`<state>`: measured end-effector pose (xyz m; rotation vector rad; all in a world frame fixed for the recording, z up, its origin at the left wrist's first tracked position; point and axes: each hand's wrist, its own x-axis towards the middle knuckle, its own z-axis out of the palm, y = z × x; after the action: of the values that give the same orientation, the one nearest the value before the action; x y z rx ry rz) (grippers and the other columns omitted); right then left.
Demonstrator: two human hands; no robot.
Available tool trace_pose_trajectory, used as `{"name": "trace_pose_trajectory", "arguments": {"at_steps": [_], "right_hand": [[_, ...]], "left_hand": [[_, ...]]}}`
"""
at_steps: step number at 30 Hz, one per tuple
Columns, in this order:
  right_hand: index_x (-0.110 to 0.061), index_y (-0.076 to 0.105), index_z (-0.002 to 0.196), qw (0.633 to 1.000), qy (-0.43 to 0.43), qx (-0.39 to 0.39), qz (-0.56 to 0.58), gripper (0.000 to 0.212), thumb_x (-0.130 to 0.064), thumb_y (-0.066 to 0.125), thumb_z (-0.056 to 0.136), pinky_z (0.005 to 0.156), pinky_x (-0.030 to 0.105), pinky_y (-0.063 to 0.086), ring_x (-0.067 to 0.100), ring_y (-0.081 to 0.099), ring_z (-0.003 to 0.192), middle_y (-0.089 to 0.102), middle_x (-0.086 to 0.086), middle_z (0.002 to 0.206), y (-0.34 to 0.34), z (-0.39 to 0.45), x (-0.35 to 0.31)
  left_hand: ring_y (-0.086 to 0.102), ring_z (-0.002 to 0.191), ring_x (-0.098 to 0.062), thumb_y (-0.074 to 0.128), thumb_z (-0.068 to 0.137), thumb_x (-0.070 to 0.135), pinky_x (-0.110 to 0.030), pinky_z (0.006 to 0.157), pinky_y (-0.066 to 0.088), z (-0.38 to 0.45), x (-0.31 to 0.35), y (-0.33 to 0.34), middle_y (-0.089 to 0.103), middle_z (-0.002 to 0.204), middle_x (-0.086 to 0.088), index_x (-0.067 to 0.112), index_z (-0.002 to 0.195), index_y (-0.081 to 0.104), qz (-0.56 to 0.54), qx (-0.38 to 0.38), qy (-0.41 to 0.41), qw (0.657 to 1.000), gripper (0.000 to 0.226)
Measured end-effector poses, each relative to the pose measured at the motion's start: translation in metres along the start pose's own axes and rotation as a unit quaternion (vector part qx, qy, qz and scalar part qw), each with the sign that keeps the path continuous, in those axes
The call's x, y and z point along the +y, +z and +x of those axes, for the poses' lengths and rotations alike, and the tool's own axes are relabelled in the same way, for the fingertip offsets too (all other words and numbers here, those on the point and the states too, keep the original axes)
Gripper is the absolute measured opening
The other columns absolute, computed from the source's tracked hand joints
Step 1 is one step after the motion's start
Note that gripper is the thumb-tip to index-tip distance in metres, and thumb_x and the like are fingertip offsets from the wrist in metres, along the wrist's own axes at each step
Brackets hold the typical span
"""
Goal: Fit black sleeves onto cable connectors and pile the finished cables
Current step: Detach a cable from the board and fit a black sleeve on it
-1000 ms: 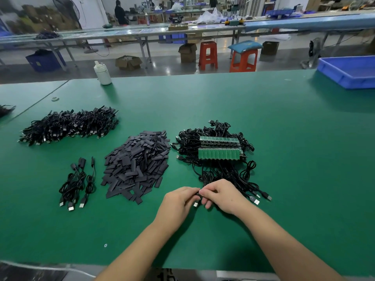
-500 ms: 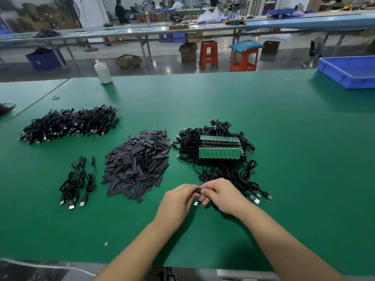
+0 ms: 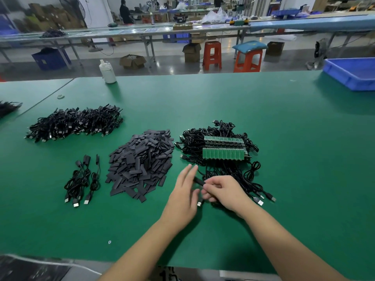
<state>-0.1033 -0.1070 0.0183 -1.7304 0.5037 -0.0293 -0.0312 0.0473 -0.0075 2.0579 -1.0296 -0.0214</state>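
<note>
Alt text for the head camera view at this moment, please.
Over a green table, the right hand pinches a black-sleeved cable while the left hand is open beside it; behind lie a sleeve pile and tangled cables.

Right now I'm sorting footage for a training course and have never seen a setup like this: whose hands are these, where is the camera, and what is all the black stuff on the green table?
No machine here: a person works bare-handed, and one camera worn on their head looks forward and down. On the green table lie, from left to right, a big pile of cables, a small bunch of cables, a heap of flat black sleeves, and a tangle of cables with green circuit boards on top. The right hand has its grip on one black cable, apparently at a sleeved end. The left hand is beside it, fingers straight and holding nothing. A white bottle and a blue bin stand at the table's far edge.
</note>
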Motion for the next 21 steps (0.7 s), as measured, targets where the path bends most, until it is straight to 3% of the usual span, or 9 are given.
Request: {"name": "trace_pose_trajectory", "arguments": {"at_steps": [3, 5, 9, 11, 13, 14, 17, 19, 21], "right_hand": [[-0.006, 0.074, 0.098, 0.974, 0.017, 0.035, 0.223, 0.009, -0.008, 0.068, 0.092, 0.075, 0.031, 0.061, 0.017, 0.074, 0.087, 0.076, 0.013, 0.094, 0.001, 0.005, -0.009], [-0.003, 0.071, 0.102, 0.942, 0.028, 0.042, 0.332, 0.014, -0.008, 0.071, 0.089, 0.075, 0.03, 0.061, 0.02, 0.075, 0.088, 0.076, 0.014, 0.096, 0.003, 0.008, -0.014], [-0.003, 0.068, 0.11, 0.934, 0.033, 0.046, 0.352, 0.023, -0.011, 0.072, 0.088, 0.075, 0.029, 0.061, 0.022, 0.075, 0.09, 0.077, 0.01, 0.093, 0.011, 0.012, -0.018], [-0.004, 0.07, 0.112, 0.961, 0.014, 0.063, 0.27, 0.024, -0.012, 0.072, 0.089, 0.078, 0.025, 0.06, 0.018, 0.075, 0.089, 0.078, 0.006, 0.09, 0.014, 0.012, -0.019], [-0.015, 0.074, 0.111, 0.992, -0.028, 0.106, 0.062, 0.022, -0.02, 0.072, 0.09, 0.079, 0.018, 0.055, 0.01, 0.071, 0.087, 0.076, -0.005, 0.091, 0.01, 0.011, -0.021], [-0.021, 0.073, 0.112, 0.988, -0.057, 0.131, -0.057, 0.022, -0.025, 0.071, 0.091, 0.079, 0.016, 0.051, 0.005, 0.068, 0.086, 0.074, -0.011, 0.095, 0.004, 0.011, -0.021], [-0.022, 0.069, 0.119, 0.917, -0.142, 0.232, -0.291, 0.026, -0.028, 0.065, 0.094, 0.095, 0.025, 0.044, 0.007, 0.056, 0.102, 0.067, -0.008, 0.111, -0.02, 0.009, -0.024], [-0.019, 0.067, 0.124, 0.871, -0.171, 0.288, -0.36, 0.031, -0.027, 0.064, 0.094, 0.104, 0.035, 0.039, 0.016, 0.051, 0.116, 0.065, -0.002, 0.12, -0.038, 0.011, -0.025], [-0.018, 0.062, 0.133, 0.841, -0.161, 0.293, -0.426, 0.04, -0.027, 0.064, 0.094, 0.11, 0.041, 0.034, 0.023, 0.045, 0.126, 0.06, 0.003, 0.131, -0.052, 0.016, -0.025]], "left_hand": [[0.057, 0.112, 0.007, 0.055, 0.099, 0.017, -0.019, 0.097, 0.046, 0.004, 0.01, 0.004, 0.051, 0.138, 0.014, 0.027, 0.14, 0.043, -0.255, -0.031, -0.18, 0.95, 0.043], [0.064, 0.093, -0.009, 0.057, 0.099, 0.015, -0.03, 0.089, 0.05, 0.003, 0.015, 0.006, 0.069, 0.11, 0.001, 0.021, 0.12, 0.06, -0.322, -0.062, -0.215, 0.92, 0.022], [0.069, 0.077, -0.022, 0.061, 0.094, 0.004, -0.029, 0.075, 0.057, -0.002, 0.015, 0.003, 0.072, 0.08, -0.011, 0.007, 0.115, 0.063, -0.422, -0.021, -0.25, 0.871, 0.021], [0.067, 0.072, -0.022, 0.062, 0.094, 0.003, -0.03, 0.073, 0.057, -0.003, 0.011, -0.006, 0.072, 0.077, -0.01, 0.007, 0.108, 0.066, -0.407, -0.011, -0.254, 0.878, 0.016], [0.066, 0.068, -0.02, 0.063, 0.094, 0.005, -0.028, 0.068, 0.057, -0.003, -0.003, -0.024, 0.073, 0.077, -0.009, 0.009, 0.103, 0.068, -0.376, 0.014, -0.272, 0.886, 0.011], [0.066, 0.067, -0.019, 0.063, 0.094, 0.007, -0.026, 0.065, 0.057, -0.002, -0.013, -0.037, 0.074, 0.077, -0.008, 0.011, 0.102, 0.069, -0.351, 0.029, -0.286, 0.891, 0.011], [0.071, 0.074, -0.018, 0.063, 0.094, 0.014, -0.027, 0.067, 0.059, -0.001, -0.057, -0.09, 0.076, 0.081, -0.002, 0.022, 0.1, 0.069, -0.209, 0.069, -0.327, 0.919, 0.012], [0.071, 0.078, -0.018, 0.062, 0.094, 0.015, -0.03, 0.069, 0.06, -0.001, -0.089, -0.129, 0.075, 0.082, -0.002, 0.02, 0.104, 0.069, -0.147, 0.122, -0.35, 0.917, 0.013], [0.068, 0.075, -0.014, 0.059, 0.096, 0.019, -0.023, 0.058, 0.054, 0.001, -0.121, -0.159, 0.073, 0.084, -0.002, 0.016, 0.11, 0.068, -0.07, 0.178, -0.365, 0.911, 0.017]]}}
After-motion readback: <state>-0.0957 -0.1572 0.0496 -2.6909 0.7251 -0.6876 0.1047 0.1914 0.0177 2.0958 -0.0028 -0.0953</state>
